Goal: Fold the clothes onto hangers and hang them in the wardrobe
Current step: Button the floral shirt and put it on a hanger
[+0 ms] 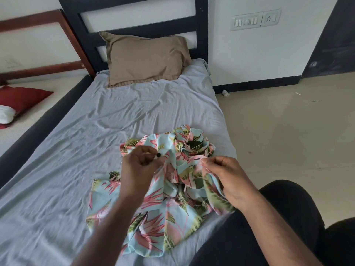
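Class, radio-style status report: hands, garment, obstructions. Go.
Left hand pinching floral shirt by a dark button. Right hand gripping its other edge. Shirt crumpled on grey bedsheet, no hanger in view. Nothing blocking.

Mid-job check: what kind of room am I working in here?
Most likely a bedroom: a single bed with a brown pillow against a dark headboard, and a second bed alongside it.

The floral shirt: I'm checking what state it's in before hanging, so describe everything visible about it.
The floral shirt is thin, light-blue fabric printed with pink and green leaves, with dark buttons. It lies crumpled and unfolded on the grey sheet near the bed's right edge. The left hand pinches one edge by a button; the right hand pinches another. No hanger shows.
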The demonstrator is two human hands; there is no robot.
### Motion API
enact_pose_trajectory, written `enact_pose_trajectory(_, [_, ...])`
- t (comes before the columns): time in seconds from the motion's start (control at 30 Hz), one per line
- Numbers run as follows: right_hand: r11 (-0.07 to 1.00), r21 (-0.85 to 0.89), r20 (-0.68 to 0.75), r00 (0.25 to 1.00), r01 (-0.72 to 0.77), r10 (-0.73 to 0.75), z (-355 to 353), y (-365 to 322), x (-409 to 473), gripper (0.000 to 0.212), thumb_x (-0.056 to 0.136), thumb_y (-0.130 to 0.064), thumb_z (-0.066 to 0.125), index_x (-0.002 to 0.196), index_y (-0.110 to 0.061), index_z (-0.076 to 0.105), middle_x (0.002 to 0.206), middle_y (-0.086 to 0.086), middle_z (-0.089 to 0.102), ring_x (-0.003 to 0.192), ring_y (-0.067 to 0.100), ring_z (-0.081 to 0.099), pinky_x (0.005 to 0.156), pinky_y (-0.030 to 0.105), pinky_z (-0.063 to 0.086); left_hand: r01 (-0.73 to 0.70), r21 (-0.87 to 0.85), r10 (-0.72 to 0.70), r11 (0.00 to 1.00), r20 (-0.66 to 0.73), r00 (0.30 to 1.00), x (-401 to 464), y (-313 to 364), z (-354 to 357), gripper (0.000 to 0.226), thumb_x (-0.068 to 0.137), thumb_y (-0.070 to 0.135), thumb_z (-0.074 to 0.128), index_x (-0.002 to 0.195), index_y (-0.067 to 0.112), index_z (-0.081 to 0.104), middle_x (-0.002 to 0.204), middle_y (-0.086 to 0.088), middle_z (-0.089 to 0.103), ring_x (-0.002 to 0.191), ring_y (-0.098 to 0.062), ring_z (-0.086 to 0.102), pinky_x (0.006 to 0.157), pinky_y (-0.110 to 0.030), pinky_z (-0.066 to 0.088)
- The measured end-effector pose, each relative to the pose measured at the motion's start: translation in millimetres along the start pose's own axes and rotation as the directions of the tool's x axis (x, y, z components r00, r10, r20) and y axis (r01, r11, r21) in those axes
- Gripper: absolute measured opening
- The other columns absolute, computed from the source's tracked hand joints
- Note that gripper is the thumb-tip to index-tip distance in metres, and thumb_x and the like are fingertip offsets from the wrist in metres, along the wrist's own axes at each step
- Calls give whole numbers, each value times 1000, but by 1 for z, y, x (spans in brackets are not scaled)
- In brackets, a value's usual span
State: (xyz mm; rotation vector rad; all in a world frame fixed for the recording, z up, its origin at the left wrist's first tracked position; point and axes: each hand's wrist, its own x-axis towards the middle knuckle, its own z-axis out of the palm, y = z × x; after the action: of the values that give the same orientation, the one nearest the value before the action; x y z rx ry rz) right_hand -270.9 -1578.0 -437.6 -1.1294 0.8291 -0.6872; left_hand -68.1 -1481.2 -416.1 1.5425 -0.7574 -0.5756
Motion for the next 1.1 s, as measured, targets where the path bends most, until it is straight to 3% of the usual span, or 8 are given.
enact_pose_trajectory(0.07, [985,157,120,991,-73,55,2,0,-2,13,90,-3,68,88,-9,79,89,16,75,80,24,71,77,34,57,-6,-25,5,1000,-46,999,-18,-4,19,17,80,-1,81,86,6,67,80,-27,69,64,-25,60,61,-34,49])
enact_pose_trajectory(0.13, [989,147,143,990,-30,9,4,2,-3,16,89,4,67,99,-4,78,96,18,75,90,23,71,90,35,57,18,-44,-20,999,-43,999,-35,-6,34,14,81,5,82,85,11,70,78,-26,68,61,-34,60,59,-42,51])
enact_pose_trajectory(0.33, [983,8,41,983,181,-181,14,8,-4,8,90,-3,72,91,-7,79,92,0,77,87,13,71,81,22,55,45,-90,-41,995,47,998,-61,1,56,15,88,-2,72,94,11,78,84,-7,77,84,-33,73,79,-43,60])
enact_pose_trajectory(0.53, [973,-28,-17,973,230,-231,19,6,-6,7,91,-6,73,88,-9,79,87,13,75,81,20,70,83,38,57,58,-190,-54,980,29,998,-64,6,60,20,90,-6,67,96,9,79,89,-9,78,89,-25,75,81,-33,60])
enact_pose_trajectory(0.7, [933,-151,-55,939,328,-339,23,7,-11,9,85,-3,79,79,-11,77,72,10,71,66,25,66,68,36,56,2,-32,-5,999,-86,996,-60,-1,60,29,81,-5,78,80,24,80,77,-2,75,72,-20,70,68,-40,57])
enact_pose_trajectory(0.83, [886,-275,-72,912,372,-405,24,11,-9,13,83,-3,79,76,-13,76,65,3,71,63,29,68,63,42,56,-43,144,75,989,-223,972,-54,-2,55,32,76,-6,80,79,26,78,75,13,75,72,-4,70,67,-13,52])
enact_pose_trajectory(0.97, [873,-327,-20,921,362,-389,29,15,-9,14,90,-11,74,77,-15,76,66,-1,71,61,17,67,60,31,55,-44,168,74,985,-176,982,-57,1,60,32,78,-5,77,82,26,79,76,14,75,75,-5,71,68,-15,54])
enact_pose_trajectory(1.1, [868,-338,-42,915,364,-401,25,16,-7,14,93,-13,71,80,-16,75,70,-2,71,64,14,67,61,32,56,-52,117,61,992,-74,995,-64,6,65,42,85,-8,69,91,33,76,88,15,77,86,-4,73,78,-23,59])
